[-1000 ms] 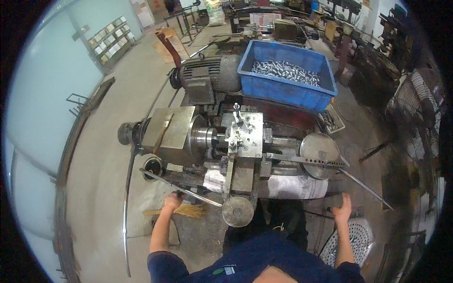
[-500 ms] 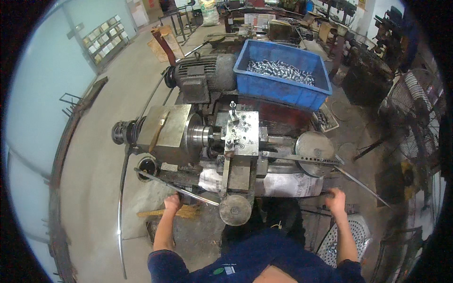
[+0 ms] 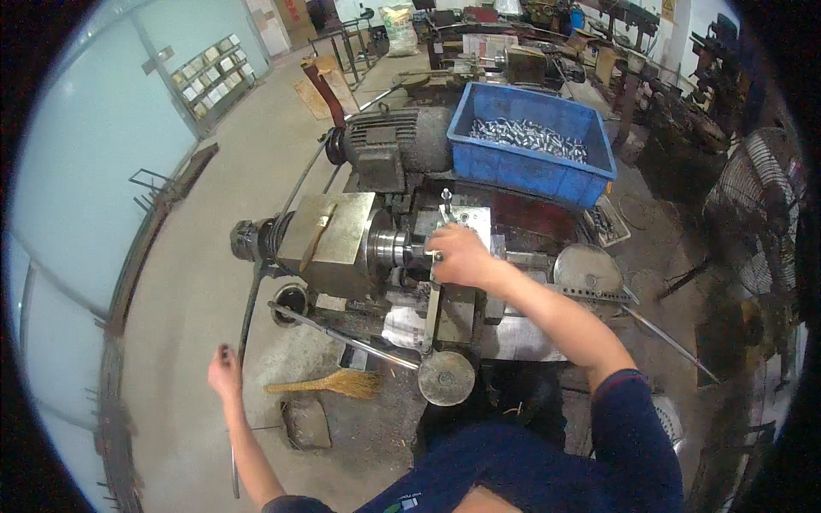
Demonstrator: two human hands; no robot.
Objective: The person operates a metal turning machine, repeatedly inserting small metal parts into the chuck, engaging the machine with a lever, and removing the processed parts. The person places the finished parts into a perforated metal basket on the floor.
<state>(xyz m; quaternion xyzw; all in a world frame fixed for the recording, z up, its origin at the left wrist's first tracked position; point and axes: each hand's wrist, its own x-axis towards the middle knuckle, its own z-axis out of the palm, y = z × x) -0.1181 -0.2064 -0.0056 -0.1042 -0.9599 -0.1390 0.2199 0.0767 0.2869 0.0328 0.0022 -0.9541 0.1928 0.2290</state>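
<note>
My right hand (image 3: 462, 255) reaches over the metal tool block (image 3: 475, 218) of a small lathe. Its fingers curl down beside the spindle nose (image 3: 392, 249); whatever they grip is hidden by the hand. Out to the left, away from the lathe, my left hand (image 3: 224, 376) is closed, with a small dark end showing at its top. What that dark thing is cannot be made out. Below the tool block, a round metal disc (image 3: 446, 378) sits at the front, and a long bar lever (image 3: 359, 342) slants up to the left from near it.
A blue crate (image 3: 530, 162) of small shiny metal parts stands behind the lathe, beside the motor (image 3: 402, 141). A wooden-handled tool (image 3: 318, 238) lies on the headstock. A straw broom (image 3: 346, 382) is on the floor. At right are a round plate (image 3: 588, 269) and a fan (image 3: 753, 218).
My right hand has moved from the lower right up to the tool block. My left hand has swung outward to the left, away from the lathe. The view has shifted slightly.
</note>
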